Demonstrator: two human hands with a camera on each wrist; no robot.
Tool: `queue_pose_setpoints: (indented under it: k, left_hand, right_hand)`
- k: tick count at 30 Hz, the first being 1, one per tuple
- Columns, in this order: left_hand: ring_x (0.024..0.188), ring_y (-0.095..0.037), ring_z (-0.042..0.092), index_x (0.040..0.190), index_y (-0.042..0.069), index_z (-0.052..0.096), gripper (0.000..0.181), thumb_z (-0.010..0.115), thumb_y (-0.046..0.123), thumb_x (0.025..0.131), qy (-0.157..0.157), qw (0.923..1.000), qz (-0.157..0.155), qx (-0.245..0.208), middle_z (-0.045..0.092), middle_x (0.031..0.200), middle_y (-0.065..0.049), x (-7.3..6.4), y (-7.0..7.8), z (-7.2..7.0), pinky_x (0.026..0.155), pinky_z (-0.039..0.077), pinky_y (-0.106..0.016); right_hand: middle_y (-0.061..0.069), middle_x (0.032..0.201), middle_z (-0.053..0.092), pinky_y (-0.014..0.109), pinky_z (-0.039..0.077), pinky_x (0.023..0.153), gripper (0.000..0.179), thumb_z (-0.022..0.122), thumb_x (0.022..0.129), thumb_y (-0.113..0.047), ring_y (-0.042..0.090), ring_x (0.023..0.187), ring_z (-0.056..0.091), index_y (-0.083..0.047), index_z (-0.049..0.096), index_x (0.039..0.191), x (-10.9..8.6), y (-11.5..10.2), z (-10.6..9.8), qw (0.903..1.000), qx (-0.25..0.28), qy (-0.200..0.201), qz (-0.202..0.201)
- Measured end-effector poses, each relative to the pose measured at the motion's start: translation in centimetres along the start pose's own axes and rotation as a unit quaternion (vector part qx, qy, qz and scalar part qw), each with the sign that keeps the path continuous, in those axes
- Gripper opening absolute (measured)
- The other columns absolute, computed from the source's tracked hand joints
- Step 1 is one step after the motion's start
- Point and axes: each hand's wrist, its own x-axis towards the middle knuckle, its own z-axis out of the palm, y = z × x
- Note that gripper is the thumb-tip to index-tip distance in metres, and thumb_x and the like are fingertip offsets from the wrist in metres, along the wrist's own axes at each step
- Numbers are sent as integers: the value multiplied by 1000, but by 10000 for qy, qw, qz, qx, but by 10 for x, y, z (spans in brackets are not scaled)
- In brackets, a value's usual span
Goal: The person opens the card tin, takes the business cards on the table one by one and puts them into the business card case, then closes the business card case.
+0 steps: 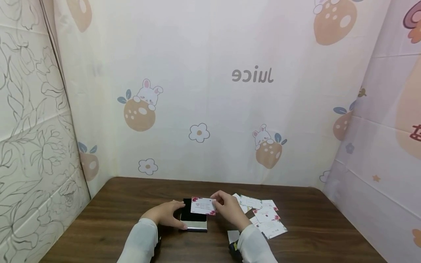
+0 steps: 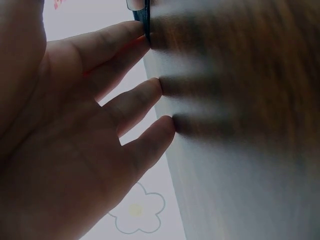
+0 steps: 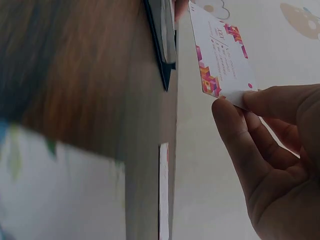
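A business card (image 1: 203,206), white with pink-red corner patterns, is pinched between the thumb and fingers of my right hand (image 1: 229,209). It is held above an opened card case (image 1: 194,225) with a silver front part and a black part behind, which the card partly covers. My left hand (image 1: 167,214) holds the case at its left side, thumb by the front edge and fingers farther back. In the left wrist view, the fingertips (image 2: 167,125) of the left hand touch the tabletop. The right wrist view shows the card (image 3: 220,55) raised and tilted, gripped at one corner.
Several loose cards (image 1: 268,215) lie spread and overlapping right of the right hand. A small pale card or paper (image 1: 233,236) lies near the right wrist. The brown wooden table (image 1: 131,197) ends at a patterned fabric wall (image 1: 210,91).
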Motion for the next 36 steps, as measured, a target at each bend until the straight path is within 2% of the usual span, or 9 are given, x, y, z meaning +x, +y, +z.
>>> queue_pose_setpoints:
  k: [9,14,19,26,36]
  left_hand:
    - [139,-40,40,144,5,52,88,85,48,75,29,10000,31,6,49,148,-17,3,-1,1,109,34,-59]
    - [136,-37,45,144,2,51,90,85,49,75,19,9999,135,17,50,146,-16,5,-2,2,108,36,-57]
    - [137,-39,43,143,0,52,90,85,49,76,6,9999,111,59,50,146,-18,4,-3,2,110,35,-57]
    - [138,-40,41,144,1,51,90,85,48,75,50,9999,104,25,50,146,-18,4,-2,1,110,34,-58]
    - [137,-38,43,143,1,52,88,84,49,76,-27,9999,103,57,50,146,-17,4,-2,1,109,35,-57]
  right_hand:
    - [-5,79,58,25,48,58,12,67,95,-7,10,67,53,-11,71,105,5,-8,17,9995,-92,121,-287]
    - [-6,77,57,25,46,58,10,68,95,-7,10,66,52,-13,70,103,7,-8,23,9997,-87,33,-214]
    - [-6,79,59,25,48,58,11,68,95,-6,11,67,53,-13,71,103,7,-8,25,9999,-47,-99,-76]
    - [-5,84,63,26,49,61,15,68,93,-3,12,72,55,-13,71,104,9,-9,26,9997,-29,-176,-175]
    - [-6,86,63,28,47,64,21,67,91,-2,11,73,54,-18,72,105,10,-3,28,9982,-409,-410,-134]
